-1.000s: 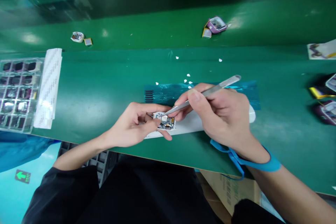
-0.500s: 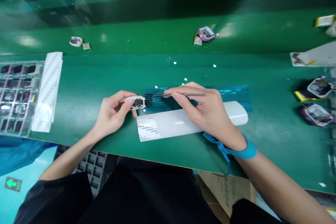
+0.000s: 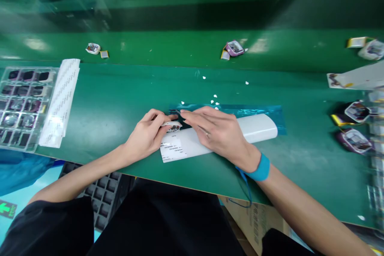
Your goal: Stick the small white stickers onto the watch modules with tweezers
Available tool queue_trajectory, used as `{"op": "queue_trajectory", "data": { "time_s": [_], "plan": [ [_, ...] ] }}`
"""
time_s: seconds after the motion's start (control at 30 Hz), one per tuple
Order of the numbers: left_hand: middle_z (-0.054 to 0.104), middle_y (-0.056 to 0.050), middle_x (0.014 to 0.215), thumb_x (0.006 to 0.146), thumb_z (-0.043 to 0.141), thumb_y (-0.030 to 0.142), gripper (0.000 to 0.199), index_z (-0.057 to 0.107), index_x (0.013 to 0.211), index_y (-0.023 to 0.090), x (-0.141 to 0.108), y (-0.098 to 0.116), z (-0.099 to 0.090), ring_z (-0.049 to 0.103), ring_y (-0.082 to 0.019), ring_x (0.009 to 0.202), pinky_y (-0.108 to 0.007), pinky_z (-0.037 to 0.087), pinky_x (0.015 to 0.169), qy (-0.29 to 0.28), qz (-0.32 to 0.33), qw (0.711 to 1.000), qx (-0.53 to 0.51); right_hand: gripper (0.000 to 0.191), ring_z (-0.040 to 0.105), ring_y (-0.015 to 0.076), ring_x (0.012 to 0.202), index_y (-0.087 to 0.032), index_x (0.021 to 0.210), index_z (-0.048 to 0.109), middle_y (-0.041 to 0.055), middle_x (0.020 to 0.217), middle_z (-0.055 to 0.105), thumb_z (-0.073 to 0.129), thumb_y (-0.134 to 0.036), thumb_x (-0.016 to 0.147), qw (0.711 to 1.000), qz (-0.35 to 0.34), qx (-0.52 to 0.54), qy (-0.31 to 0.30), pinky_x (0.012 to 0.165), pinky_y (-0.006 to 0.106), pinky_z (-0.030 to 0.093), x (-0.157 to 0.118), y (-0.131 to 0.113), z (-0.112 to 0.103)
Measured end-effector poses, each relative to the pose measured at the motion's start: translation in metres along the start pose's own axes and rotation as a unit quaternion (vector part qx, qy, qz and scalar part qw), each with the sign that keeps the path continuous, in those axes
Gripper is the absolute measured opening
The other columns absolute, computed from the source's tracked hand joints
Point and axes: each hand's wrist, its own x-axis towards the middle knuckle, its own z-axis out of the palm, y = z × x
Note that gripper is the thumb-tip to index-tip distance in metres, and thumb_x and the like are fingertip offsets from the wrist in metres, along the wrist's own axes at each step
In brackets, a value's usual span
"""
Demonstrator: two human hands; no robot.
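My left hand (image 3: 149, 133) is closed around a small white watch case (image 3: 174, 127) with electronics showing inside. Its index finger reaches over the end of a blue plastic film (image 3: 277, 112), where thin black strips lie. Pinched in my right hand (image 3: 218, 133) is a pair of metal tweezers (image 3: 177, 111), mostly hidden by the fingers, with the tips at the black strips. Under my right hand lies a curled white sheet of backing paper (image 3: 258, 127) with printing at its left end. The watch case is over that sheet's left corner.
Small white stickers (image 3: 215, 96) dot the bench beyond the film. A clear tray (image 3: 33, 128) of watch parts and printed paper strips (image 3: 60, 104) are at left. Open watch cases with batteries lie at the back, including a purple one (image 3: 235, 48), and others (image 3: 355, 141) at right.
My left hand has turned more palm-down and moved right with the watch case, its index finger now at the strips. My right hand has lowered the tweezers to the strips, hiding most of them.
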Motion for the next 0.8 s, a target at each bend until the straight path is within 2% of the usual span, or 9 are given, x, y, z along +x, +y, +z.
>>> {"op": "queue_trajectory", "data": {
  "time_s": [0.1, 0.2, 0.27, 0.33, 0.4, 0.5, 0.6, 0.67, 0.8],
  "plan": [
    [0.072, -0.01, 0.105, 0.102, 0.047, 0.019, 0.021, 0.066, 0.113, 0.018, -0.002, -0.001, 0.0, 0.064, -0.024, 0.103, -0.039, 0.054, 0.086, -0.01, 0.0, 0.999, 0.039, 0.04, 0.074, 0.0203, 0.099, -0.024, 0.125, 0.069, 0.0026, 0.126, 0.072, 0.052, -0.005, 0.095, 0.998, -0.035, -0.053, 0.009, 0.081, 0.036, 0.066, 0.001, -0.001, -0.005],
    [0.074, -0.012, 0.114, 0.1, 0.05, 0.016, 0.018, 0.066, 0.109, 0.018, -0.006, 0.007, -0.004, 0.064, -0.027, 0.108, -0.043, 0.051, 0.087, -0.012, 0.042, 0.997, 0.058, 0.042, 0.075, 0.0205, 0.099, -0.027, 0.131, 0.066, 0.0022, 0.13, 0.068, 0.056, -0.007, 0.096, 0.994, -0.035, -0.076, 0.075, 0.082, 0.036, 0.066, 0.003, 0.0, -0.015],
    [0.074, -0.011, 0.12, 0.099, 0.052, 0.015, 0.017, 0.063, 0.109, 0.02, -0.003, 0.017, -0.01, 0.066, -0.027, 0.111, -0.042, 0.05, 0.09, 0.022, 0.08, 0.997, -0.001, 0.045, 0.075, 0.0208, 0.097, -0.028, 0.136, 0.063, 0.0018, 0.129, 0.068, 0.059, -0.008, 0.096, 0.989, -0.051, -0.087, 0.111, 0.079, 0.036, 0.067, 0.004, -0.001, -0.021],
    [0.075, -0.01, 0.119, 0.1, 0.051, 0.017, 0.014, 0.059, 0.111, 0.022, 0.009, 0.027, -0.018, 0.069, -0.023, 0.107, -0.039, 0.051, 0.089, 0.095, 0.043, 0.984, -0.146, 0.053, 0.075, 0.0224, 0.096, -0.027, 0.142, 0.058, 0.003, 0.129, 0.067, 0.062, -0.007, 0.094, 0.984, -0.078, -0.094, 0.129, 0.078, 0.037, 0.067, 0.002, -0.002, -0.025],
    [0.078, -0.009, 0.108, 0.103, 0.049, 0.021, 0.01, 0.056, 0.11, 0.021, 0.029, 0.031, -0.026, 0.073, -0.019, 0.093, -0.032, 0.053, 0.08, 0.159, -0.109, 0.92, -0.34, 0.059, 0.075, 0.0237, 0.097, -0.028, 0.146, 0.053, 0.0032, 0.129, 0.067, 0.064, -0.006, 0.092, 0.981, -0.087, -0.102, 0.139, 0.079, 0.039, 0.067, 0.0, -0.004, -0.029],
    [0.078, -0.011, 0.087, 0.097, 0.051, 0.015, 0.01, 0.06, 0.093, 0.014, 0.058, 0.024, -0.031, 0.069, -0.014, 0.071, -0.024, 0.051, 0.064, 0.1, -0.306, 0.774, -0.545, 0.06, 0.075, 0.0238, 0.099, -0.033, 0.145, 0.053, 0.0002, 0.132, 0.064, 0.065, -0.007, 0.093, 0.983, -0.073, -0.107, 0.133, 0.08, 0.04, 0.067, -0.004, -0.007, -0.034],
    [0.077, -0.012, 0.083, 0.094, 0.049, 0.014, 0.016, 0.065, 0.092, 0.012, 0.065, 0.015, -0.028, 0.066, -0.014, 0.065, -0.022, 0.049, 0.057, 0.074, -0.37, 0.694, -0.613, 0.058, 0.075, 0.0235, 0.1, -0.035, 0.143, 0.056, -0.0007, 0.134, 0.062, 0.068, -0.01, 0.092, 0.988, -0.076, -0.095, 0.099, 0.081, 0.039, 0.067, -0.007, -0.011, -0.039],
    [0.076, -0.01, 0.08, 0.095, 0.052, 0.02, 0.018, 0.068, 0.092, 0.012, 0.06, 0.013, -0.024, 0.063, -0.013, 0.061, -0.021, 0.047, 0.053, 0.06, -0.363, 0.694, -0.619, 0.057, 0.076, 0.0238, 0.099, -0.034, 0.142, 0.057, 0.0, 0.134, 0.063, 0.069, -0.011, 0.091, 0.989, -0.089, -0.089, 0.077, 0.079, 0.038, 0.067, -0.007, -0.015, -0.042],
    [0.072, -0.005, 0.078, 0.088, 0.069, 0.019, 0.011, 0.074, 0.082, 0.011, 0.05, 0.015, -0.017, 0.053, -0.007, 0.054, -0.017, 0.043, 0.048, 0.063, -0.326, 0.745, -0.578, 0.055, 0.077, 0.0246, 0.096, -0.029, 0.141, 0.059, 0.003, 0.131, 0.065, 0.071, -0.012, 0.091, 0.992, -0.102, -0.051, 0.05, 0.075, 0.037, 0.067, -0.007, -0.022, -0.047]
  ]
}}
